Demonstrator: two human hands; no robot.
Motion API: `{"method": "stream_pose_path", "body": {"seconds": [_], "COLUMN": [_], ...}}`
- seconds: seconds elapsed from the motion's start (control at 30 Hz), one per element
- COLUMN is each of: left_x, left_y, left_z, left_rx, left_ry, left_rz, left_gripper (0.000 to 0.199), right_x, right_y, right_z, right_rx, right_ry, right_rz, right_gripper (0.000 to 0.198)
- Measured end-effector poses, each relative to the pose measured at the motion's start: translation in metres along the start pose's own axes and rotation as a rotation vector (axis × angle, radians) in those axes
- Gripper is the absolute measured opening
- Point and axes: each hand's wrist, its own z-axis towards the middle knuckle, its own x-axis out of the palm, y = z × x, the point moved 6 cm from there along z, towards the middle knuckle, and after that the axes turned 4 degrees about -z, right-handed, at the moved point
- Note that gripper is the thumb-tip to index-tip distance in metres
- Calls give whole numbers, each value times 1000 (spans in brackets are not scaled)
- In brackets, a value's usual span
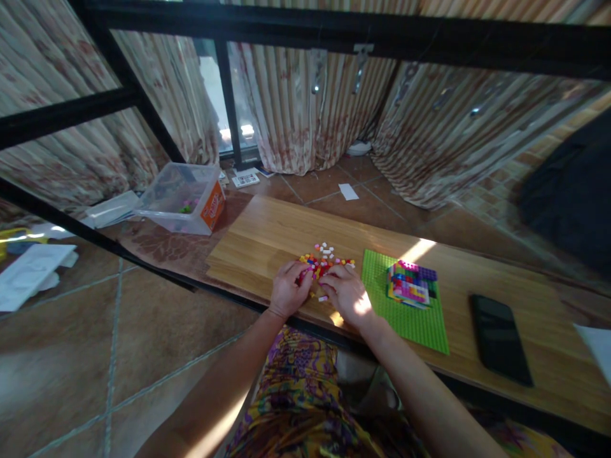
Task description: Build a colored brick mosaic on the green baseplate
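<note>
A loose pile of small toy bricks [326, 250] in white, red, yellow, pink and orange lies on the wooden bench top. My left hand [289, 289] is at the pile's left side, fingers curled in around red and pink pieces. From the right, my right hand [347, 294] reaches into the same pile with its fingers bent and the tips close together. What either set of fingertips holds is too small to make out. Just right of my right hand is a green baseplate [382, 318], carrying a multicoloured brick build [410, 286] with purple and pink bricks on top.
A black phone [500, 340] lies on the wooden bench top [267, 235], right of the baseplate. Behind to the left stands a clear plastic box [176, 213] with an orange label and a few bricks inside. Curtains and a dark metal frame rise beyond.
</note>
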Motion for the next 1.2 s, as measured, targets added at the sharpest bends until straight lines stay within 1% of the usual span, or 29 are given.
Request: {"method": "stream_pose_path", "body": {"seconds": [0.1,0.17,0.3,0.37,0.47,0.53,0.6,0.7,0.87,1.07,1.2], "left_x": [-1,-2,-1,-1,-1,0,1,1,0,0,0], "left_y": [-1,-1,0,1,3,3,4,3,2,1,1], "left_z": [1,1,1,1,1,0,0,1,2,2,2], "left_rx": [4,7,11,13,7,4,5,7,8,7,7], "left_ry": [-7,-9,-1,-2,-10,-6,4,12,3,18,23], "left_rz": [-3,-3,-11,-16,-20,-19,-19,-15,1,23,33], "left_gripper": [13,13,13,13,12,12,12,12,11,12,11], "right_x": [0,-6,-34,-54,-85,-99,-109,-113,-106,-100,-100], "right_y": [0,-2,-16,-29,-57,-79,-96,-109,-118,-121,-123], "right_z": [2,0,-11,-19,-32,-40,-44,-45,-41,-40,-40], "right_rx": [14,56,198,239,306,370,406,401,391,308,318], "right_ry": [-12,-48,-157,-205,-270,-276,-271,-232,-150,-149,-184], "right_rz": [2,43,171,168,51,-34,-118,-210,-313,-371,-353], "right_gripper": [19,19,18,19,21,25,28,30,28,26,28]}}
